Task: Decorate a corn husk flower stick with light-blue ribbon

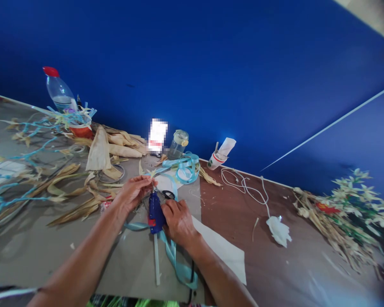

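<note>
Holding, in the head view: one glue gun [156, 213], smooth blue plastic with a red patch, its nozzle pointing away from me, a straight, translucent glue stick [157, 262] jutting from the rear; location, between my hands, over the worktop [121, 260]. One small pale flower [152, 174], thin and pointed, at the nozzle.

Around these: satiny light-blue ribbon [184, 266], looped and trailing; dry corn husks [124, 147], papery, creased, tan; a clear glass jar [178, 145]; a stiff white sheet [225, 249], partly under my right forearm; a clear bottle [59, 90], red-capped; blue-wrapped stems [28, 198], thin and branching.

Pose: left hand [133, 192] reaching in from the left, thumb and fingertips pinching the flower; right hand [179, 219] coming in from the right, knuckles up, fingers curled closed on the glue gun's side.
</note>
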`<state>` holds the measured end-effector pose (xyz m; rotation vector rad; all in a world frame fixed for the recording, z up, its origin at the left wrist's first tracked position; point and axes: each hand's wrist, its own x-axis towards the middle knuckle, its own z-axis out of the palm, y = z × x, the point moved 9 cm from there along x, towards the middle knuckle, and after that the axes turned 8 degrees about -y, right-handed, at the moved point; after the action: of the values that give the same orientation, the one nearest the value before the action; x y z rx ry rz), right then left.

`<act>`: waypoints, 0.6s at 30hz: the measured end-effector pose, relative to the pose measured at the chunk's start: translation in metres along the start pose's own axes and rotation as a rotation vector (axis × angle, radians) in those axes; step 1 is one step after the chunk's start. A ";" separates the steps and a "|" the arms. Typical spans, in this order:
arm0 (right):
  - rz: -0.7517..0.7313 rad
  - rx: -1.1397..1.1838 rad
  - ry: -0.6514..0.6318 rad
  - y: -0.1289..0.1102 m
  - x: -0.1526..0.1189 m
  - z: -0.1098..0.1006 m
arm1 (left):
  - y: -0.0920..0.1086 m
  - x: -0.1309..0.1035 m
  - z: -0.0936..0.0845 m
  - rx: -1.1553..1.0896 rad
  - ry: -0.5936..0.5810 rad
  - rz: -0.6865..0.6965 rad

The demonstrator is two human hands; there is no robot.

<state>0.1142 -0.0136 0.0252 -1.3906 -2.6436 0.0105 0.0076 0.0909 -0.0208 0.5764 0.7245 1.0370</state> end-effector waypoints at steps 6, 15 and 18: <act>0.009 0.035 -0.016 0.004 -0.006 0.003 | 0.006 0.002 -0.008 0.010 0.031 0.052; 0.300 0.082 -0.050 0.044 -0.011 -0.008 | 0.012 -0.002 0.000 -0.028 -0.007 0.109; 0.446 0.053 -0.117 0.066 -0.016 -0.006 | 0.012 -0.003 0.003 -0.014 -0.026 0.118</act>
<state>0.1782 0.0102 0.0236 -1.9808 -2.3370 0.2174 0.0019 0.0930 -0.0094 0.6253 0.6656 1.1408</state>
